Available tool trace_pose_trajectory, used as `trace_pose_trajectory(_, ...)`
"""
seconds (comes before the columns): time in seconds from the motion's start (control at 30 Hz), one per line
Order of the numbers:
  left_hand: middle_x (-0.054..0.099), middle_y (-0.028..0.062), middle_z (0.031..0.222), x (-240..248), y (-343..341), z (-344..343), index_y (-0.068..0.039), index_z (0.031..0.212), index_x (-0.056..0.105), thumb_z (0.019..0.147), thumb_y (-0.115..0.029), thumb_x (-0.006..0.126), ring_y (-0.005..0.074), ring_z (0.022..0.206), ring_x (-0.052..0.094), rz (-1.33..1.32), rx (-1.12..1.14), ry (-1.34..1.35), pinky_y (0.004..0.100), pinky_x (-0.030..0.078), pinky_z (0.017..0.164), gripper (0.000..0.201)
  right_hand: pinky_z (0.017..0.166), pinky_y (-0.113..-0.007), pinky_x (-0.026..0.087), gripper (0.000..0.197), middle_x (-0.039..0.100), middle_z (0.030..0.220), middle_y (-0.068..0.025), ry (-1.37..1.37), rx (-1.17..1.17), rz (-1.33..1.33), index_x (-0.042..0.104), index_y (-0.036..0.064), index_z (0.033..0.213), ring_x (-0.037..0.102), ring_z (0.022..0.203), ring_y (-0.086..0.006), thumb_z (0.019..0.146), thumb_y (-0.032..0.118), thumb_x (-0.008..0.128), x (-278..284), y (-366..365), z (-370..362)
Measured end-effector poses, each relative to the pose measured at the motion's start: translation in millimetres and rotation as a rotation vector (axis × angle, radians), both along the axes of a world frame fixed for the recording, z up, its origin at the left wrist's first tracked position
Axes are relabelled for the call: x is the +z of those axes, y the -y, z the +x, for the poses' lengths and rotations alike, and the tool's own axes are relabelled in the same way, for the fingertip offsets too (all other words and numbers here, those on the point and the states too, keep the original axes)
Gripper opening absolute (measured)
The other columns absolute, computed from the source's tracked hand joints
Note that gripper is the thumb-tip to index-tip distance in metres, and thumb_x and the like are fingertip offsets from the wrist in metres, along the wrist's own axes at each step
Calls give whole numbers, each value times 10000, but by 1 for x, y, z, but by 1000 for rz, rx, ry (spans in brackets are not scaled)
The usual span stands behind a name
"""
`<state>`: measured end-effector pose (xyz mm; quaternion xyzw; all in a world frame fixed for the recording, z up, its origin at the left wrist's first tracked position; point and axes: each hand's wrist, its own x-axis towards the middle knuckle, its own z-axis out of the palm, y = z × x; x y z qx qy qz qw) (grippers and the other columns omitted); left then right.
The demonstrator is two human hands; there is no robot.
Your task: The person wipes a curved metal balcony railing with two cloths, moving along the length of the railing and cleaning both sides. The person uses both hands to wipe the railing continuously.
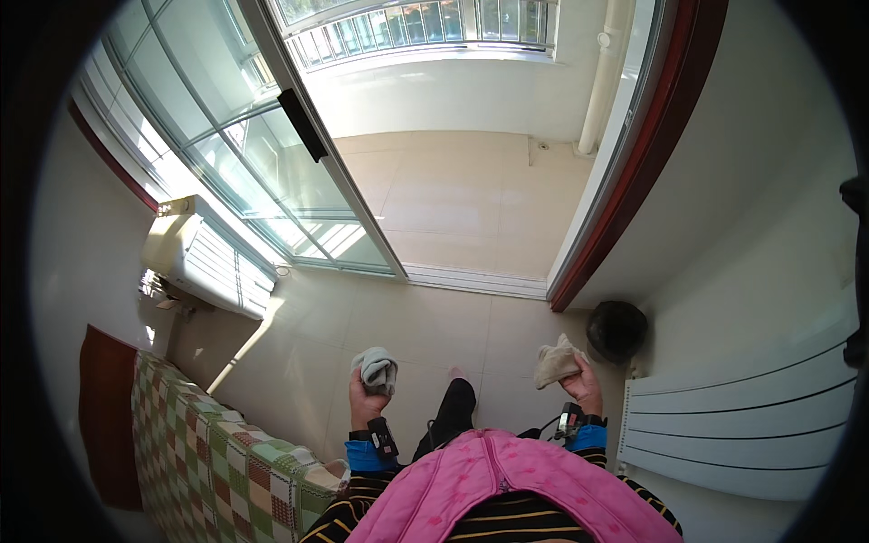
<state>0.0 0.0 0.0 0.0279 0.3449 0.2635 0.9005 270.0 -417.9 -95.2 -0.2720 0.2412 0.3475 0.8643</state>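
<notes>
My left hand (364, 398) is closed around a rolled grey cloth (377, 368), held up in front of my chest. My right hand (584, 385) grips a crumpled beige cloth (556, 361) at about the same height. Both wrists carry a small black device on a blue cuff. Below the hands I see my pink vest, striped sleeves and one dark trouser leg with a bare foot (457, 373) on the tiled floor.
A glass sliding door (272, 154) stands open onto a sunlit tiled balcony. A white radiator (213, 258) hangs on the left wall and another white radiator (742, 425) on the right. A checked bedcover (217, 452) lies lower left. A dark round bin (617, 328) sits by the right door frame.
</notes>
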Motion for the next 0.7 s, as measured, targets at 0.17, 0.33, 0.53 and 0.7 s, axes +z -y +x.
trace_pose_trajectory(0.17,684,118,1157,10,-51,54,-59,1185,630,944,-268,591,301,1043,670,17,-145,70,479,553,946,321,1050,-501,445,464,594,1341,-92,176,-210,-92,528,104,1362,561,1235,-292,944,254,660,27,2,13)
trace_pose_trajectory(0.33,661,88,1118,23,-75,99,-55,1261,550,962,-264,579,265,1042,652,99,-261,265,454,536,970,365,1061,-509,424,492,548,1402,-106,256,-248,-139,500,93,1392,532,1267,-314,964,299,632,45,8,27)
trace_pose_trajectory(0.53,633,79,1110,46,-76,88,-63,1205,568,945,-189,582,257,1067,616,61,-204,304,447,500,1014,290,1081,-579,373,542,512,1435,-145,233,-109,-70,464,88,1428,486,1311,-368,1000,411,542,43,1,35)
trace_pose_trajectory(0.7,647,94,1103,44,-78,119,-60,1189,584,946,-191,587,265,1056,625,100,-6,216,439,504,1013,276,1078,-652,330,598,463,1466,-191,162,-16,19,415,93,1461,431,1345,-422,1003,465,507,19,-26,145)
